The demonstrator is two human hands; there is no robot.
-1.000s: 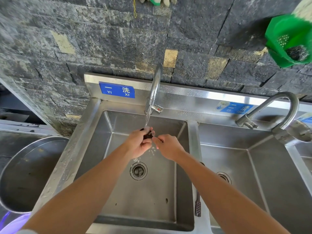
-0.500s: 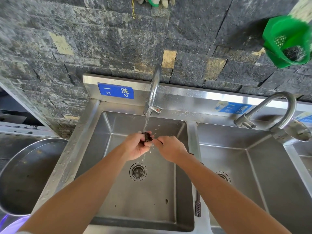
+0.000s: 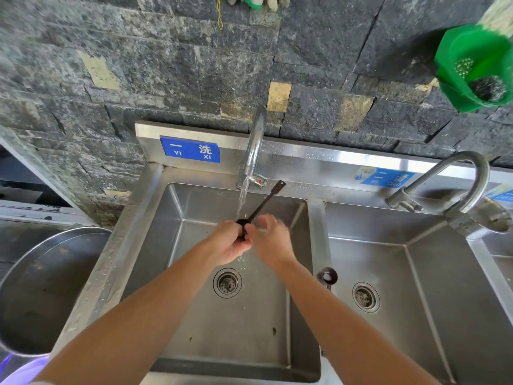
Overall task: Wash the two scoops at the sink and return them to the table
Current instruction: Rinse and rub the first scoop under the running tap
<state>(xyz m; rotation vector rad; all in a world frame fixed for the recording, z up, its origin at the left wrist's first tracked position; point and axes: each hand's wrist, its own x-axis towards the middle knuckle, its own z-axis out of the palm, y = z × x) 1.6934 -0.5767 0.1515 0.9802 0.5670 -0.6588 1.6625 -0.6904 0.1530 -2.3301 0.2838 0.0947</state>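
While one scoop (image 3: 263,204) rinses, a spare scoop (image 3: 329,275) sits on the divider (image 3: 316,218).

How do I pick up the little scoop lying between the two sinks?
Probably by its thin handle, just behind the round bowl. The scoop lies flat, bowl up, on the narrow divider between the basins, and its handle runs toward you under the right forearm. Come from above and pinch the handle's two sides.
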